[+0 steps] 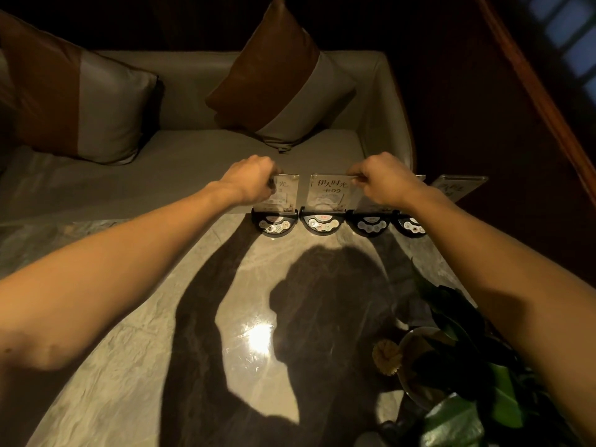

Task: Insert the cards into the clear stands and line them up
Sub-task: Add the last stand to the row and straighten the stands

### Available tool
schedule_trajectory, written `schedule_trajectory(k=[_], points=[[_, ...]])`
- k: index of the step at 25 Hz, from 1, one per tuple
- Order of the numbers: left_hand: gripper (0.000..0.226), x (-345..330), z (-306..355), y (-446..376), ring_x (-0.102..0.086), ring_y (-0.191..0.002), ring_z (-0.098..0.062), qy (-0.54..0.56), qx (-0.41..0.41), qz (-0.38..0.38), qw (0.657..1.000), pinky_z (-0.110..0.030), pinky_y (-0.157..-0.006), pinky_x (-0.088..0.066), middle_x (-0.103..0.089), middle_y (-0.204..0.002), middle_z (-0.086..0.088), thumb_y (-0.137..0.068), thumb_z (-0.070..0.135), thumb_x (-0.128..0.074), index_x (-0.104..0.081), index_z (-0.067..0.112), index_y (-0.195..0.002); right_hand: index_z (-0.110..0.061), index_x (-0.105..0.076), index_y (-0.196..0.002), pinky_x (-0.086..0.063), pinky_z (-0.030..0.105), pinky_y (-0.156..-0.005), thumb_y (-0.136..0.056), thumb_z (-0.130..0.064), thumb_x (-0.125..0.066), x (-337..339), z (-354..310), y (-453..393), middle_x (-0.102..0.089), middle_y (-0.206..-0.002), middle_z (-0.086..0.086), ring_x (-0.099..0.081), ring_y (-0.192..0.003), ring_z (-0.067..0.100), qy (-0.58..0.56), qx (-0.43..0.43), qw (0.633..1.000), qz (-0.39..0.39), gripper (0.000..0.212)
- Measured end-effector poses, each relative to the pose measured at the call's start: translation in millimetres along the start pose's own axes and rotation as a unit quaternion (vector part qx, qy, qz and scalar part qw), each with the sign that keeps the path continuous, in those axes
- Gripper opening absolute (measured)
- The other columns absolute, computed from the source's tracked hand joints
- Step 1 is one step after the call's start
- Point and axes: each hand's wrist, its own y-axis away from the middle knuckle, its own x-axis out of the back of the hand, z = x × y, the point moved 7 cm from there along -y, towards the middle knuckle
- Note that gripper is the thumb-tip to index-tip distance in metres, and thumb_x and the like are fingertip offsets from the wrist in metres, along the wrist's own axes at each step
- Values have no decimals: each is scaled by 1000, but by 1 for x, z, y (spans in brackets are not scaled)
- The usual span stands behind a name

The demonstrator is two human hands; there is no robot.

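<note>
A: Where do the stands sit?

B: Four clear stands in a row along the far edge of the table [161, 317], toward its far right corner, each on a black half-round base with buttons. Counting from the left: first stand [285, 191], second stand [327, 193], third stand [371, 208] mostly hidden behind the right wrist, fourth stand [458, 187] leaning back, nearest the corner. Bases touching or just beside one another.

A: Cards in?

B: The first two show printed cards inside the clear panels. The fourth seems to hold one as well. Third: cannot tell.

A: Hands?

B: Left hand [254, 182] grips the top left corner of the first stand, fingers curled round the edge. Right hand [383, 182] pinches the top right corner of the second stand, thumb and fingers closed on it. Both arms reach the whole way across the table.

A: Step in hand?

B: Lining up, by my reading. Inserting looks done for the two held.

A: Next move?

B: Small nudges so both panels face square and the base fronts run in one line. The fourth stand's tilt probably needs correcting afterwards. Bases are close, so pushing one may shove its neighbour.

A: Around it?

B: Sofa [193, 175] beyond the far edge, two brown-and-grey cushions [283, 79]. A potted plant [467, 366] at the near right of the table, under the right forearm.
</note>
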Motion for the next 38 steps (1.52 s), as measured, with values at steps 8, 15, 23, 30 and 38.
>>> schedule_trajectory(k=[8, 15, 23, 30, 38], points=[[59, 9, 17, 1, -63, -121, -21, 42, -35, 15, 998, -41, -100, -52, -68, -132, 1, -80, 35, -82, -62, 23, -135, -20, -70, -120, -46, 23, -74, -98, -20, -57, -3, 4, 1, -73, -113, 4, -65, -103, 21, -20, -14, 1000, 5, 25], [22, 15, 58, -14, -70, -100, -15, 75, -112, 28, 990, -28, -80, -50, -76, -107, 0, -91, 27, -74, -77, 18, -111, -19, -70, -122, -48, 28, -78, -98, -19, -58, -2, 1, 2, -73, -113, 6, -66, -105, 23, -17, -3, 1000, 22, 27], [20, 17, 52, -13, -70, -93, -10, 97, -114, 57, 987, -21, -79, -48, -79, -104, -3, -91, 24, -75, -79, 14, -107, -19, -70, -121, -45, 24, -76, -98, -19, -59, -1, -2, 0, -73, -115, 7, -66, -106, 25, -13, 12, 999, 36, 26], [18, 11, 55, -10, -71, -91, -14, 86, -140, 58, 985, -25, -78, -48, -79, -99, -4, -92, 23, -73, -79, 13, -105, -20, -72, -117, -44, 24, -70, -97, -19, -60, -5, -1, 5, -75, -106, 5, -68, -97, 23, -20, 10, 999, 43, 24], [20, 8, 58, -15, -65, -87, -3, 91, -143, 71, 983, -15, -74, -41, -79, -103, -2, -93, 25, -73, -78, 14, -109, -21, -69, -120, -45, 19, -69, -98, -20, -58, -13, 10, 6, -74, -109, 3, -66, -98, 17, -41, -5, 999, 31, 25]])
